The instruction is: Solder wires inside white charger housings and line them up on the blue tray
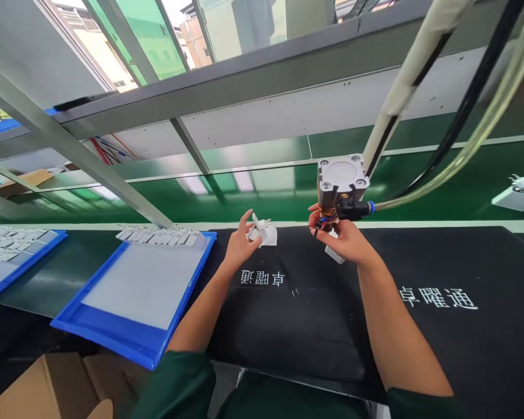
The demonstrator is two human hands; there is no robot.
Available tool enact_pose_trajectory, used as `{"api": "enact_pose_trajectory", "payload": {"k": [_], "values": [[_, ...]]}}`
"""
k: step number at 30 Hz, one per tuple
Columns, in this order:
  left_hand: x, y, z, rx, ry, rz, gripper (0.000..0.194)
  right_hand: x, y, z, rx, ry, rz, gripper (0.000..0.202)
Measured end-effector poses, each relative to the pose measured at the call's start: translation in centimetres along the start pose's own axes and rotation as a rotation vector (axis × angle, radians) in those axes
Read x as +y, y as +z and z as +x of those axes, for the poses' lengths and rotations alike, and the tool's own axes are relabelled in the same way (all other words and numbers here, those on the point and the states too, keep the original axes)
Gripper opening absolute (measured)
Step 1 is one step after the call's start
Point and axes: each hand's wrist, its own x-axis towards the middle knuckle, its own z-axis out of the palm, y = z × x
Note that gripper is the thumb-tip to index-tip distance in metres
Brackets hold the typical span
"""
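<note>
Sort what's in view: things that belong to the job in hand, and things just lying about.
Belongs, by the look of it:
white piece held in the left hand
hanging device, right hand at its lower end
larger blue tray, bearing a row of white parts

Probably just lying about:
cardboard box, lower left
thin rods, back left

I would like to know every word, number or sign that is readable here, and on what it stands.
"卓曜通": white characters on the black mat, upside down, left of the right arm.
"卓曜通": on the black mat, upright, right of that arm, which meets the first character.
No other text is readable, including on the machine.
</note>
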Motion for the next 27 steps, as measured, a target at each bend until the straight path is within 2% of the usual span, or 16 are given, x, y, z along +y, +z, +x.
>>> {"api": "enact_pose_trajectory", "payload": {"k": [3,5,8,11,14,17,21,24,27], "values": [[0.2,0.8,-4.6,-0.115,0.027,0.05,0.082,0.0,-0.1,0.1,0.007,-0.005,-0.001,0.024],[0.3,1.8,-6.3,-0.137,0.053,0.069,0.082,0.0,0.0,0.1,0.014,-0.018,0.018,0.028],[0.9,3.4,-7.0,-0.126,0.184,0.094,0.083,-0.1,0.4,0.1,0.017,-0.023,0.057,0.036],[2.1,4.7,-6.9,-0.181,0.374,0.183,0.071,-0.3,0.7,0.1,0.023,-0.02,0.073,0.039],[2.7,5.2,-6.7,-0.225,0.469,0.227,0.062,-0.6,0.9,0.0,0.029,-0.02,0.075,0.041],[2.2,5.5,-6.4,-0.216,0.41,0.062,0.06,-0.8,1.1,0.0,0.018,-0.023,0.108,0.044],[1.0,6.2,-5.8,-0.219,0.181,-0.219,0.056,-1.4,1.7,-0.2,-0.031,-0.039,0.211,0.052],[0.9,7.0,-5.7,-0.195,0.103,-0.196,0.048,-2.2,2.5,-0.5,-0.062,-0.061,0.261,0.056],[1.4,7.6,-5.8,-0.152,0.132,-0.165,0.037,-3.0,3.6,-1.0,-0.086,-0.114,0.271,0.058]]}}
